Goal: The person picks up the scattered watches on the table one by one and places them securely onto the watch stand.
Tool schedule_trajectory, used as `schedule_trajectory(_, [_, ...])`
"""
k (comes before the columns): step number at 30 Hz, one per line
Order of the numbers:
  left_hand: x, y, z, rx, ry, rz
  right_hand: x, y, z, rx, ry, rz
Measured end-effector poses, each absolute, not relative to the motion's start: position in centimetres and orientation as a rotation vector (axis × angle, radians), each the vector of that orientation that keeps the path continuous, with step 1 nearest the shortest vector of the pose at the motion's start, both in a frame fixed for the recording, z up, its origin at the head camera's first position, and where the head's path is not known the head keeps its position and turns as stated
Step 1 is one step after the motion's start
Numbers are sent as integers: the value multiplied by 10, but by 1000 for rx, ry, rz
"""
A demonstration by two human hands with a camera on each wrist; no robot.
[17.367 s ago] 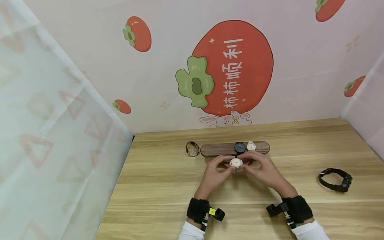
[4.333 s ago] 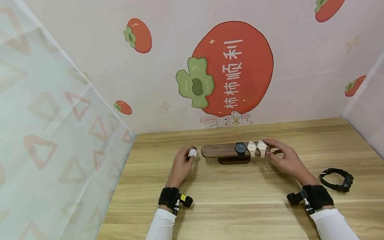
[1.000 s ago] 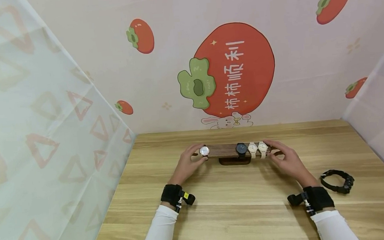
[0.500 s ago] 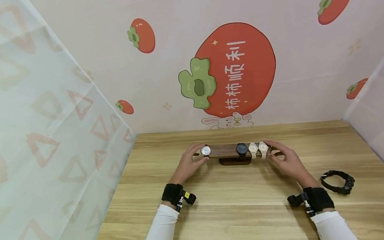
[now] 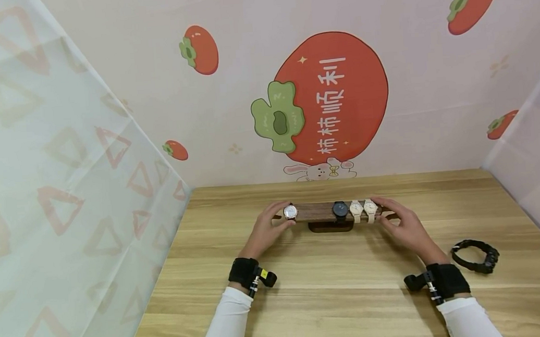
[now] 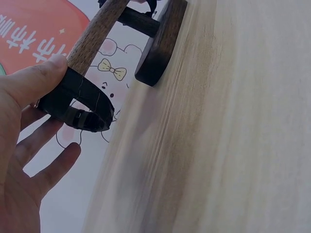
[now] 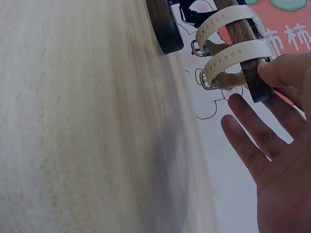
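Note:
A wooden watch stand (image 5: 315, 212) has its bar raised on a dark base. My left hand (image 5: 265, 231) pinches a white-faced watch (image 5: 290, 212) on the bar's left end. The left wrist view shows that watch's dark strap (image 6: 85, 94) looped round the bar tip, its lower part hanging below. My right hand (image 5: 408, 229) pinches the bar's right end, beside two cream watches (image 5: 363, 208). In the right wrist view the thumb presses the bar near a buckled cream strap (image 7: 238, 52), with other fingers spread. A black-faced watch (image 5: 340, 209) sits left of the cream pair.
A bulky black watch (image 5: 475, 256) lies on the wooden table (image 5: 341, 309) at the right. Behind the stand rises a pale wall (image 5: 228, 109) printed with red persimmons. Another patterned wall (image 5: 65, 203) borders the left side.
The cream watch once between both hands is now at the stand's right. The white-faced watch went from the table onto the bar's left end and slid slightly right within the last second.

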State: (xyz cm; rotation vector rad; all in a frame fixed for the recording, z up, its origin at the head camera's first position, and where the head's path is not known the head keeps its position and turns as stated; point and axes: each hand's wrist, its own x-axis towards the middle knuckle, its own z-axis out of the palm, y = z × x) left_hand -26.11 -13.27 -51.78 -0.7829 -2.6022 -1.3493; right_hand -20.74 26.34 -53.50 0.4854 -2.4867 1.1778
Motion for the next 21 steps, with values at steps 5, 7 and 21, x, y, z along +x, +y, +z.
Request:
schedule_trajectory(5, [-261, -132, -517, -803, -2605, -1340, -207, 263, -535, 491, -2482, 1170])
schedule_trajectory(7, [-261, -132, -517, -808, -2603, -1333, -207, 263, -535, 492, -2482, 1167])
schedule_trajectory(21, [-263, -132, -520, -813, -2601, -1365, -207, 262, -533, 484, -2482, 1198])
